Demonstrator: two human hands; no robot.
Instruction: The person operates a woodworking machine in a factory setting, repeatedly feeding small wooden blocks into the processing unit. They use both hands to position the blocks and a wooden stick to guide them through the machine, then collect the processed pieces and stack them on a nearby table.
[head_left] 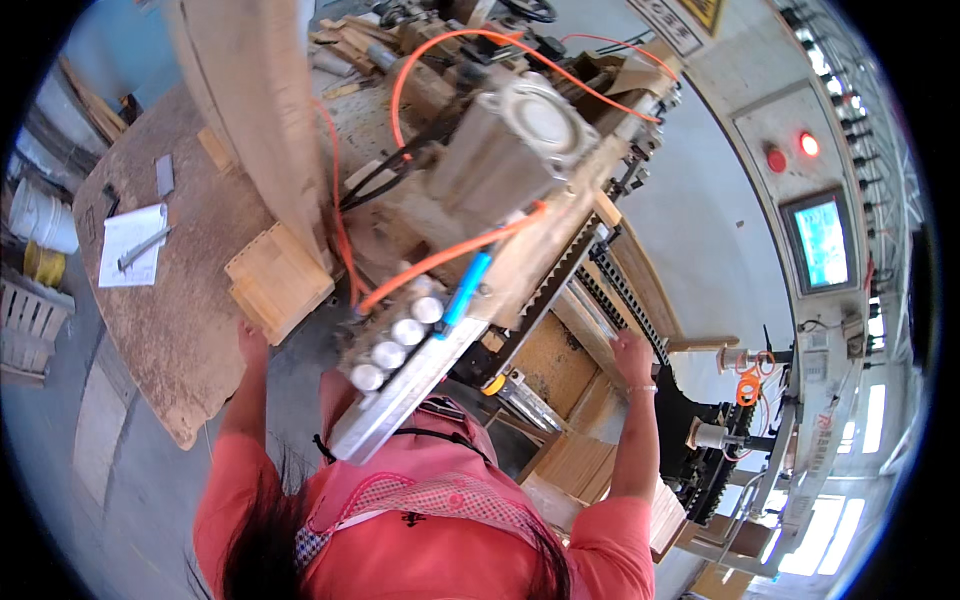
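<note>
View from above a person in a pink top who is standing at a dust-coated woodworking machine. The left hand [251, 340] is reaching up to a stack of pale wooden blocks [278, 280] that is lying at the edge of a chipboard table [170, 310]; the hand is sitting just below the stack's lower corner, fingers extended, and whether it is touching the wood cannot be told. The right hand [632, 358] is resting palm-down, fingers together, on a pale wooden strip [600, 300] that is lying in the machine's feed bed beside a black toothed chain [625, 290]; a bracelet is showing at the wrist. Between the two arms a pneumatic cylinder [520, 130] with orange air hoses [450, 255] is overhanging a row of silver valve caps [395, 340]. A tall wooden plank [260, 110] is leaning upright behind the block stack. On the table, well apart from the left hand, a sheet of paper [130, 245] is lying with a metal tool [143, 248] across it. To the right, a control panel [800, 200] is showing two red lamps and a lit screen [823, 240]
</note>
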